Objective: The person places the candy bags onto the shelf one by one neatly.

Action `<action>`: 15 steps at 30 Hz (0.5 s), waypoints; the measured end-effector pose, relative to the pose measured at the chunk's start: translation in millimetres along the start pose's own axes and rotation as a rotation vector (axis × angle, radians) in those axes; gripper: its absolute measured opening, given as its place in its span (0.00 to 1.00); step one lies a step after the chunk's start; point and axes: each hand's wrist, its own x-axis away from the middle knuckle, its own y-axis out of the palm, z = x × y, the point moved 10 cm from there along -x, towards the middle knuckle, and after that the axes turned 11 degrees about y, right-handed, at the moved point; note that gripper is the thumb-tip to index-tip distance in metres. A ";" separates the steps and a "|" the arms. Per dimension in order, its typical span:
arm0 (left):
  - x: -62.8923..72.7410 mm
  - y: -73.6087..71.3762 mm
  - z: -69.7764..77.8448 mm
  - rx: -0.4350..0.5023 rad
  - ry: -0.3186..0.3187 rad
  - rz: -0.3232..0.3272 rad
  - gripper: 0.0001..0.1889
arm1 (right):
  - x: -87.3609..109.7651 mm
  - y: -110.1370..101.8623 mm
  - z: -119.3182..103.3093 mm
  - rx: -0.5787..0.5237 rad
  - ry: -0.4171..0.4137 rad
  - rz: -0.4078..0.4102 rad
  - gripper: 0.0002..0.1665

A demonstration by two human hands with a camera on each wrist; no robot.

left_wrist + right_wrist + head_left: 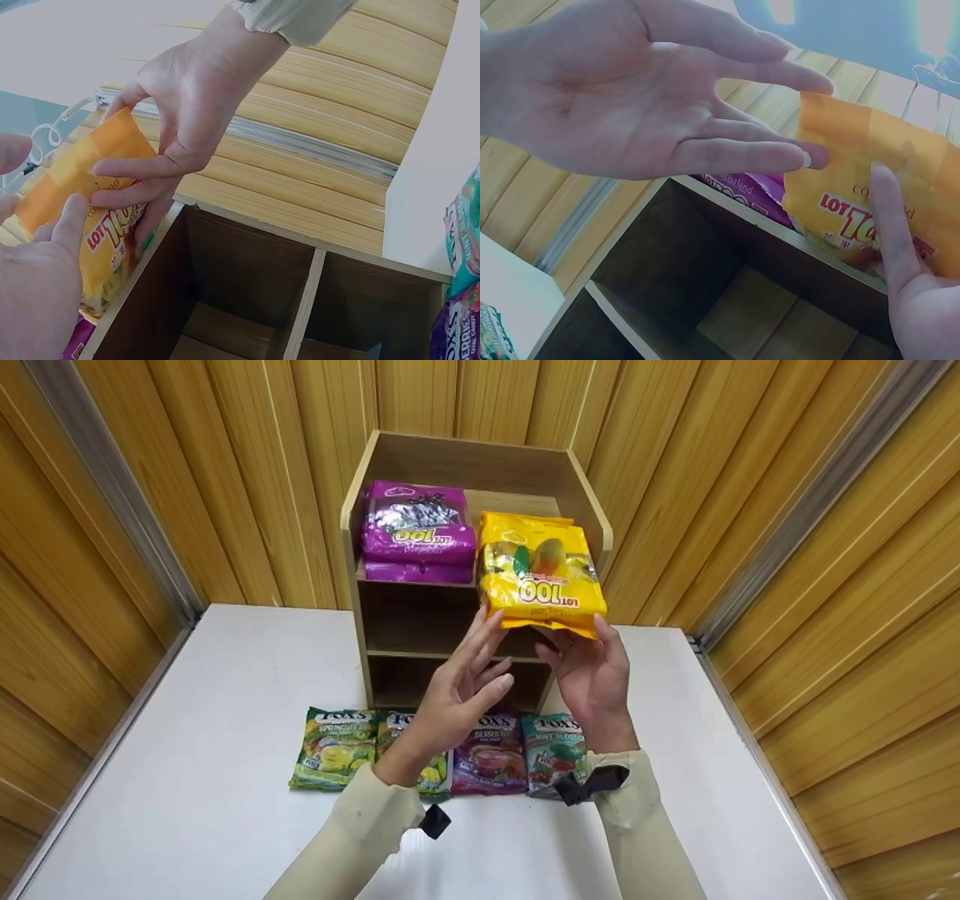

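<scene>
A yellow Lot 100 candy bag (540, 566) with a mango picture lies at the right of the shelf unit's top level, its near edge reaching out over the front. My right hand (596, 679) grips its near right corner; in the left wrist view the right hand (191, 112) has thumb and fingers on opposite sides of the wrapper. At the near left corner, my left hand (457, 682) touches the bag with extended fingertips. The right wrist view shows this left hand (600, 97) with palm spread. Beside the yellow bag sits a purple Lot 100 bag (420, 532).
The wooden shelf unit (592, 502) stands against a wood-panelled wall, with dark lower compartments (416, 619). Before it on the white table (247, 697) lie several Fox's candy bags: green (334, 757), purple (487, 765) and teal (551, 746). My left forearm partly covers a second green one.
</scene>
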 end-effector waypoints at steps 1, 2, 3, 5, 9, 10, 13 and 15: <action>-1.4 -0.1 -0.4 0.004 0.001 0.000 0.35 | -1.0 0.1 -1.0 0.007 0.000 0.008 0.29; -2.8 -0.3 -0.8 0.010 0.001 0.001 0.35 | -2.0 0.1 -2.1 0.013 0.001 0.018 0.28; -4.3 -0.5 -1.3 0.017 0.000 0.003 0.35 | -3.1 0.2 -3.4 0.018 0.000 0.026 0.28; -6.7 -0.9 -2.3 0.028 -0.002 0.006 0.35 | -5.4 0.5 -5.6 0.023 0.003 0.040 0.28; -11.3 -2.4 -3.6 0.039 -0.005 0.023 0.35 | -9.5 2.2 -8.9 0.020 0.025 0.046 0.28; -12.2 -2.8 -3.8 0.037 -0.004 0.028 0.35 | -10.3 2.9 -9.3 0.027 0.035 0.045 0.28; -14.3 -2.9 -4.0 0.032 -0.002 0.036 0.35 | -11.6 4.1 -11.5 0.086 0.062 0.060 0.29; -15.1 -1.9 -4.4 0.032 0.000 0.035 0.35 | -10.5 2.9 -14.5 0.147 0.068 0.098 0.30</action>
